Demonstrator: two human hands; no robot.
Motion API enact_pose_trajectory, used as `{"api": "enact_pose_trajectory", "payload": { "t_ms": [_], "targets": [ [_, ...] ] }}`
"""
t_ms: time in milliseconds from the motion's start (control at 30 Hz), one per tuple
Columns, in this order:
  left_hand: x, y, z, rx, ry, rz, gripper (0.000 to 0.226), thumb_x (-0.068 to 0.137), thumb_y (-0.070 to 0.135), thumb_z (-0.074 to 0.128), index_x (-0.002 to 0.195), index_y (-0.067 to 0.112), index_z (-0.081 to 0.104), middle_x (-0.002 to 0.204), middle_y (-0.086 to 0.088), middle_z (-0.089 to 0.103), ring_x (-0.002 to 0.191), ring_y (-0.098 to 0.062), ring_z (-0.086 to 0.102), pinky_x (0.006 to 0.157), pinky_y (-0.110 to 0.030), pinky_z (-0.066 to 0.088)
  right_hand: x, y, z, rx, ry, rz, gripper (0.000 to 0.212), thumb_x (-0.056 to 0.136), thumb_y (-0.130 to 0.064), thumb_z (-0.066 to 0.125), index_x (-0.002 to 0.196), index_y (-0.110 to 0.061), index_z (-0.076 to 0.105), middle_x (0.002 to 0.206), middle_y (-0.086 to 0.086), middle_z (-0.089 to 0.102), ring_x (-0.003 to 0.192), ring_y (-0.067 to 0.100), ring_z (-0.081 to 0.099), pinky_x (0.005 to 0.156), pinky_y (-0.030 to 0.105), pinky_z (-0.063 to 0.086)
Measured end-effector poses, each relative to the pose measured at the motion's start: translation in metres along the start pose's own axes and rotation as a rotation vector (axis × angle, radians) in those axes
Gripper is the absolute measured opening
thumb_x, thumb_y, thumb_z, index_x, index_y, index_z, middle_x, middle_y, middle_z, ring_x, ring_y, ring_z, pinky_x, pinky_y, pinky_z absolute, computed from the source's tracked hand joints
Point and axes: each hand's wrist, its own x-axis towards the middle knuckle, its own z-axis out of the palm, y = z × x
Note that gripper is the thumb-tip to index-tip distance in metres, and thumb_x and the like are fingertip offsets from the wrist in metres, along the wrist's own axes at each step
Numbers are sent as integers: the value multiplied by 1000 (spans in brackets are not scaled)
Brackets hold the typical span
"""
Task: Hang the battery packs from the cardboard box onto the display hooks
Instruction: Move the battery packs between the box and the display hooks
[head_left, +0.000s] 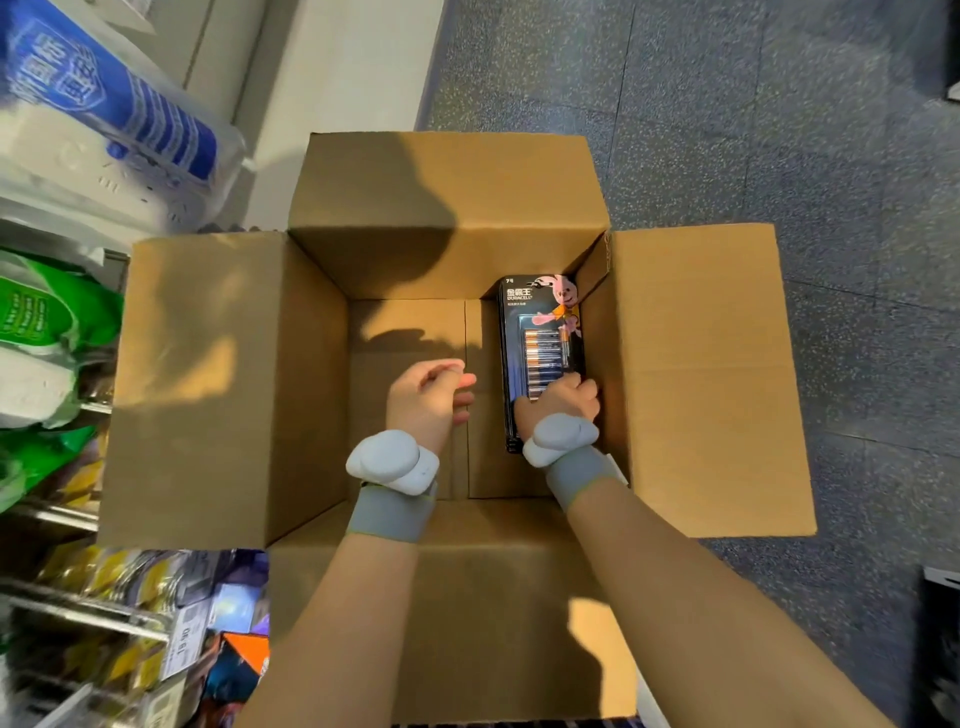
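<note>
Several shelf rails (78, 608) run down the left edge, blurred, and carry a blue-and-white wrapped bundle (104, 104) at the top, green packs (47, 322) below it and a white price tag (184, 639) lower still. Just right of them the cardboard box (234, 389) stands open on the floor with all four flaps folded outward, and sunlight and shadow fall across its inner walls. Both forearms reach down into it from the near side, each with a grey band and a white device at the wrist. The left hand (426, 400) hangs above the bare bottom of the box near the middle seam, its fingers loosely curled toward the palm and holding nothing, clear of the goods beside it. To its right a black battery pack (540, 332) lies flat in the far right corner of the box, its long side against the right wall, a pink rabbit printed at its far end and a row of cells under the clear blister. Dark edges show beneath its near end, but I cannot tell how many packs lie under it. The right hand (561, 402) rests on the near half of this pack, fingers bent over its face and right edge and gripping it. Beyond the right flap spreads the grey speckled floor (779, 130).
</note>
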Motion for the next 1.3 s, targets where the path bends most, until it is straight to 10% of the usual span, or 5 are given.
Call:
{"api": "enact_pose_trajectory", "payload": {
  "t_ms": [700, 1167, 1300],
  "targets": [
    [-6, -32, -15, -12, -5, -87, 16, 98, 9, 50, 88, 16, 61, 79, -2, 66, 65, -11, 58, 49, -13, 48, -12, -1, 34, -252, 289, -51, 110, 49, -69, 78, 131, -4, 45, 121, 12, 57, 106, 24, 59, 79, 33, 50],
    [7, -41, -20, 69, 0, -120, 6, 98, 17, 52, 101, 14, 57, 95, -3, 65, 84, -14, 61, 71, -25, 52, -38, -4, 14, -58, 87, -182, 110, 65, -49, 80, 147, -9, 19, 142, 16, 33, 129, 30, 36, 95, 40, 43],
    [13, -37, -21, 77, 26, -92, 40, 88, 43, 63, 108, 9, 59, 97, -1, 65, 99, -21, 63, 87, -34, 51, -58, -10, 6, 44, -21, -283, 112, 64, -51, 81, 147, -9, 19, 137, 15, 36, 127, 30, 37, 95, 37, 43]
  ]
}}
